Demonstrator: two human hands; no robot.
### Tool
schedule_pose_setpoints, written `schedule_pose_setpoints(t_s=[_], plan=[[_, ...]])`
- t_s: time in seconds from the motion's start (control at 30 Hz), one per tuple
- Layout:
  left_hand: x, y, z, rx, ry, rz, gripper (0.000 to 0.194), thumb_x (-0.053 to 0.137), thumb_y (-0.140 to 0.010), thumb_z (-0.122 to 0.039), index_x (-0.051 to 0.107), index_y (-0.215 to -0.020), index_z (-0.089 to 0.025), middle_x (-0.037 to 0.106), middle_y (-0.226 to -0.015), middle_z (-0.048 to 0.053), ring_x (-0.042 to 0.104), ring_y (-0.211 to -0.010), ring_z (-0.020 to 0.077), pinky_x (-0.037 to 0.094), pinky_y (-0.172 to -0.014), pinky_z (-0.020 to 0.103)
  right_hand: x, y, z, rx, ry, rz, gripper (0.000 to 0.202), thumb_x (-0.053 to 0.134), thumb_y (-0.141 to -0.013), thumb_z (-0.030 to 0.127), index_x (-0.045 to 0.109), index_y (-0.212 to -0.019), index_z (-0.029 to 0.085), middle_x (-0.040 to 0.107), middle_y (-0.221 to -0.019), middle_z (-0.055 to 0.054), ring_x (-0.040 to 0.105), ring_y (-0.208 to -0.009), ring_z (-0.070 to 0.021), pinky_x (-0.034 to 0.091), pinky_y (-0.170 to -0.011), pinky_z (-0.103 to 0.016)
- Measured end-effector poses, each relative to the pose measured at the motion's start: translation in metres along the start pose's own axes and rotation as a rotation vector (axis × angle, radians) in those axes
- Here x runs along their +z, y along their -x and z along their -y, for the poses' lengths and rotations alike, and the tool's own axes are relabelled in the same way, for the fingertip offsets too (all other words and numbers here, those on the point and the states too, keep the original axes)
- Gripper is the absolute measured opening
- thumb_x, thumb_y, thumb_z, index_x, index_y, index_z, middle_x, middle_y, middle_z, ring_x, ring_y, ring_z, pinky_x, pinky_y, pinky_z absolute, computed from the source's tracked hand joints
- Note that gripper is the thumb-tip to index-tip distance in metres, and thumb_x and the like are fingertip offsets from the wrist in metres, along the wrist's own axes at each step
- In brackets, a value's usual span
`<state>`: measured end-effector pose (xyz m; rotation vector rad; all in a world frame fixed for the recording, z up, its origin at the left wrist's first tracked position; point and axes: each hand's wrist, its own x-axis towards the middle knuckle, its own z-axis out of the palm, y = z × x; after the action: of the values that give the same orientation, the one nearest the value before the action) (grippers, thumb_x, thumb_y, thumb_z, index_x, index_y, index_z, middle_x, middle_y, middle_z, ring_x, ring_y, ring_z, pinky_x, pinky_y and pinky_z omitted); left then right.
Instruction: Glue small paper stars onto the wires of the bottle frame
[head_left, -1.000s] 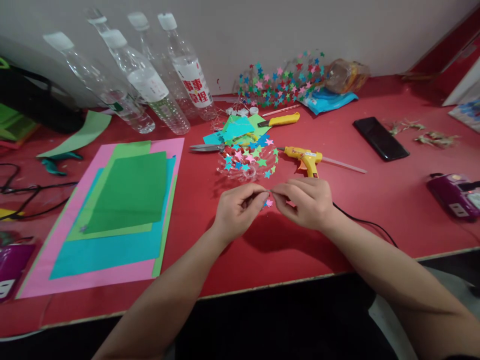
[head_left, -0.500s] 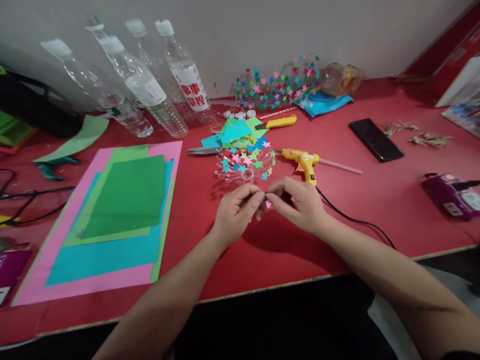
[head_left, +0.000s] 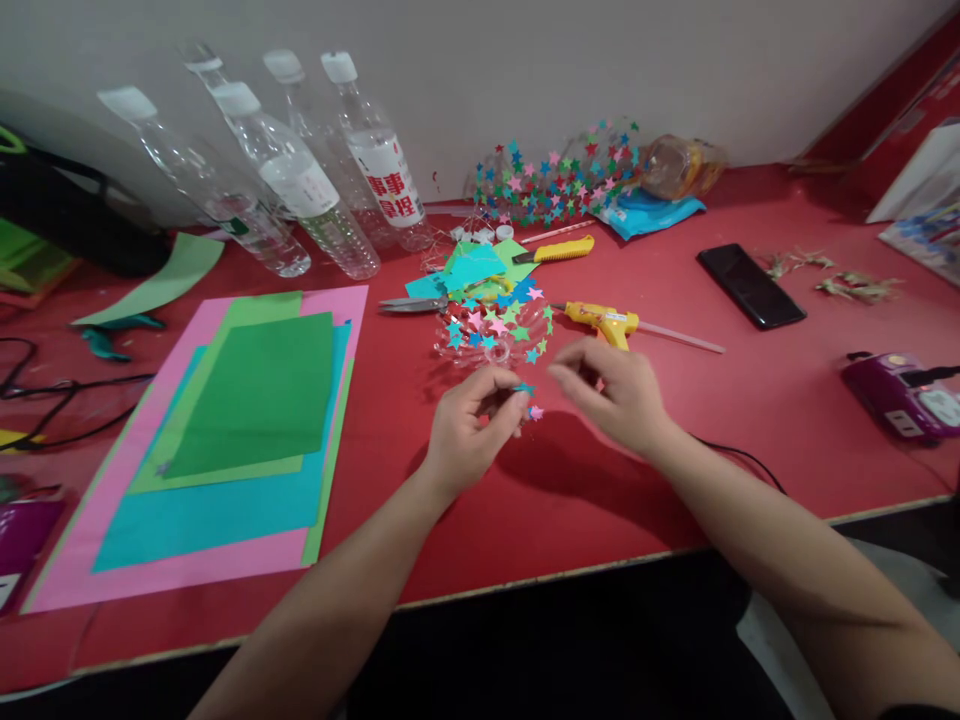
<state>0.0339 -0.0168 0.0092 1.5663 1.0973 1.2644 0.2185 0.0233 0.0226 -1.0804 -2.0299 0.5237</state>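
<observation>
My left hand (head_left: 476,425) pinches a small blue paper star (head_left: 524,389) between thumb and fingertips. A pink star (head_left: 535,412) shows just below those fingertips; whether it is held too, I cannot tell. To the right, my right hand (head_left: 611,392) hovers apart from it, fingers loosely curled and thumb slightly away from them, with nothing visible between. Beyond both hands lies a clear plastic bottle piece (head_left: 496,350) covered with coloured stars. The yellow hot glue gun (head_left: 604,320) rests on the table, its handle partly hidden by my right hand.
Layered coloured paper sheets (head_left: 255,400) lie on the left, with several plastic bottles (head_left: 300,190) behind. Scissors (head_left: 412,305), a yellow utility knife (head_left: 562,250) and paper scraps (head_left: 472,265) sit at the back. A phone (head_left: 750,286) and a purple power strip (head_left: 900,392) are on the right.
My right hand has let go and drawn away to the right, its fingers loosening. The blue star now shows in my left fingertips, and the left hand has stayed nearly still.
</observation>
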Motion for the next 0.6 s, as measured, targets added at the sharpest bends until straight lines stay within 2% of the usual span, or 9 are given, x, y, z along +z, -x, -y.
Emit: schedule_pose_setpoints(t_s=[0.07, 0.1, 0.13, 0.2, 0.3, 0.43, 0.53, 0.6], plan=[[-0.002, 0.0, 0.002, 0.028, -0.036, -0.071, 0.01, 0.058, -0.088, -0.023, 0.057, -0.079, -0.021, 0.058, -0.061, -0.004, 0.053, -0.049, 0.0073, 0.041, -0.045, 0.021, -0.012, -0.011, -0.018, 0.139, 0.377, -0.098, 0.029, 0.049, -0.09, 0.039, 0.064, -0.082, 0.016, 0.066, -0.068, -0.005, 0.057, -0.058, -0.0137, 0.037, -0.057, -0.025], [-0.004, -0.001, 0.002, 0.044, -0.049, -0.102, 0.01, 0.058, -0.088, -0.024, 0.056, -0.078, -0.021, 0.057, -0.061, -0.004, 0.052, -0.049, 0.0072, 0.04, -0.045, 0.021, -0.018, -0.016, -0.027, 0.267, 0.568, -0.09, 0.03, 0.049, -0.09, 0.041, 0.065, -0.084, 0.016, 0.069, -0.075, -0.009, 0.06, -0.064, -0.0171, 0.036, -0.058, -0.027], [-0.005, -0.001, 0.003, 0.06, -0.057, -0.131, 0.011, 0.059, -0.088, -0.024, 0.056, -0.078, -0.021, 0.056, -0.06, -0.004, 0.051, -0.048, 0.007, 0.04, -0.045, 0.021, -0.023, -0.021, -0.037, 0.405, 0.713, -0.05, 0.035, 0.05, -0.089, 0.046, 0.066, -0.086, 0.015, 0.07, -0.079, -0.012, 0.062, -0.068, -0.0209, 0.035, -0.058, -0.029], [-0.007, -0.001, 0.004, 0.08, -0.057, -0.173, 0.01, 0.06, -0.088, -0.024, 0.057, -0.079, -0.021, 0.056, -0.059, -0.005, 0.05, -0.047, 0.0064, 0.04, -0.045, 0.021, -0.031, -0.029, -0.053, 0.624, 0.829, 0.143, 0.048, 0.048, -0.088, 0.057, 0.068, -0.084, 0.014, 0.071, -0.081, -0.017, 0.064, -0.073, -0.0274, 0.035, -0.058, -0.031], [-0.009, -0.003, 0.003, 0.104, -0.044, -0.226, 0.008, 0.061, -0.088, -0.023, 0.058, -0.08, -0.02, 0.057, -0.061, -0.004, 0.051, -0.047, 0.0056, 0.04, -0.044, 0.019, -0.033, -0.032, -0.068, 0.715, 0.761, 0.256, 0.049, 0.045, -0.087, 0.059, 0.069, -0.083, 0.016, 0.072, -0.084, -0.015, 0.065, -0.078, -0.029, 0.034, -0.057, -0.031], [-0.013, -0.008, 0.002, 0.125, 0.011, -0.284, 0.007, 0.06, -0.087, -0.023, 0.058, -0.082, -0.019, 0.06, -0.064, -0.003, 0.052, -0.046, 0.0047, 0.04, -0.042, 0.017, -0.03, -0.03, -0.08, 0.694, 0.617, 0.252, 0.039, 0.054, -0.082, 0.054, 0.068, -0.081, 0.018, 0.071, -0.083, -0.011, 0.064, -0.075, -0.0254, 0.034, -0.056, -0.029], [-0.015, -0.012, 0.002, 0.11, 0.033, -0.321, 0.008, 0.06, -0.087, -0.024, 0.058, -0.082, -0.019, 0.061, -0.063, -0.003, 0.051, -0.043, 0.0044, 0.038, -0.038, 0.016, -0.03, -0.031, -0.088, 0.676, 0.499, 0.14, 0.033, 0.056, -0.082, 0.047, 0.064, -0.069, 0.017, 0.066, -0.068, -0.008, 0.061, -0.065, -0.0213, 0.034, -0.055, -0.029], [-0.016, -0.014, 0.002, 0.098, 0.031, -0.342, 0.009, 0.061, -0.086, -0.026, 0.057, -0.082, -0.019, 0.061, -0.062, -0.003, 0.051, -0.042, 0.0044, 0.038, -0.037, 0.016, -0.032, -0.032, -0.089, 0.667, 0.302, -0.038, 0.03, 0.056, -0.082, 0.044, 0.06, -0.067, 0.018, 0.06, -0.06, -0.004, 0.058, -0.058, -0.0176, 0.035, -0.053, -0.028]])
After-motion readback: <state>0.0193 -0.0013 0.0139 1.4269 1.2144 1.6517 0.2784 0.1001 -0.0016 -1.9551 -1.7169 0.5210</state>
